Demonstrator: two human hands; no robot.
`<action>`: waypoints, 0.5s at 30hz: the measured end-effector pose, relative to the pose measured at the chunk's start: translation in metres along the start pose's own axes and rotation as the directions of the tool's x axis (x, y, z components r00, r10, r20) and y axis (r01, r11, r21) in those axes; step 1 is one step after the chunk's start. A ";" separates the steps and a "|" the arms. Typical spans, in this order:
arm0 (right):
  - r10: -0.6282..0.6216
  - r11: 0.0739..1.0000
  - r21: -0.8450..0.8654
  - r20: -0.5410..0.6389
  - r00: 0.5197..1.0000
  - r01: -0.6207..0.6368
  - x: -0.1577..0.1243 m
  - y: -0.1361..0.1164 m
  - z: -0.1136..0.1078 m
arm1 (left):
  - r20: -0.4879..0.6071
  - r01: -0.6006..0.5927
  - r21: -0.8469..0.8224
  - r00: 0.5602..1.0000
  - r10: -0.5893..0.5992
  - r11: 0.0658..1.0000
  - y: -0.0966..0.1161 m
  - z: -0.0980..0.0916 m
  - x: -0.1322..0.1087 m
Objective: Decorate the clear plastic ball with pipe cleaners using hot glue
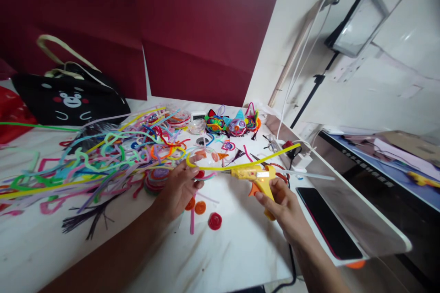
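My left hand [180, 187] is closed, its fingertips pinching the curled end of a yellow pipe cleaner [254, 163]. The rest of that stem stretches to the right, passing above the glue gun. A clear rounded piece [209, 158] shows just beyond these fingertips; whether they also grip it I cannot tell. My right hand [283, 203] wraps round the handle of a yellow glue gun [256, 175] with an orange trigger. Its nozzle points left, close to my left fingers, and a pale glue stick [314, 175] sticks out behind. On the table below lie a red coil [215, 221] and an orange coil [200, 207].
Tangled pipe cleaners [113, 146] cover the table's left side. Several decorated colourful balls [237, 127] stand at the back. A phone [328, 222] lies at the right edge beside a low raised panel [360, 219]. A black bag [72, 100] sits back left; a lamp [360, 20] stands right.
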State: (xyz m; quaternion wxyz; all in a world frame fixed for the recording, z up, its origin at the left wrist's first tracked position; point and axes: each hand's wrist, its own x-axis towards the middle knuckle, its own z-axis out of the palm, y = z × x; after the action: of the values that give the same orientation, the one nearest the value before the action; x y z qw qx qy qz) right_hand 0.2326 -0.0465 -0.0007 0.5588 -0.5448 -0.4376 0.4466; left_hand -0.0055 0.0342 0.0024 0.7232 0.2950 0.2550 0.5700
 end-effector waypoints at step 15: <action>-0.003 1.000 -0.010 -0.049 0.999 0.002 -0.004 -0.006 0.018 | -0.006 0.027 0.008 1.000 -0.027 1.000 -0.004 -0.002 0.000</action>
State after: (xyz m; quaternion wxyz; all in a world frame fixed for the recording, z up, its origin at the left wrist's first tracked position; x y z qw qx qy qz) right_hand 0.2146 -0.0471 0.0053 0.5673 -0.5577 -0.4267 0.4303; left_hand -0.0048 0.0338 -0.0019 0.7290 0.2927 0.2633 0.5600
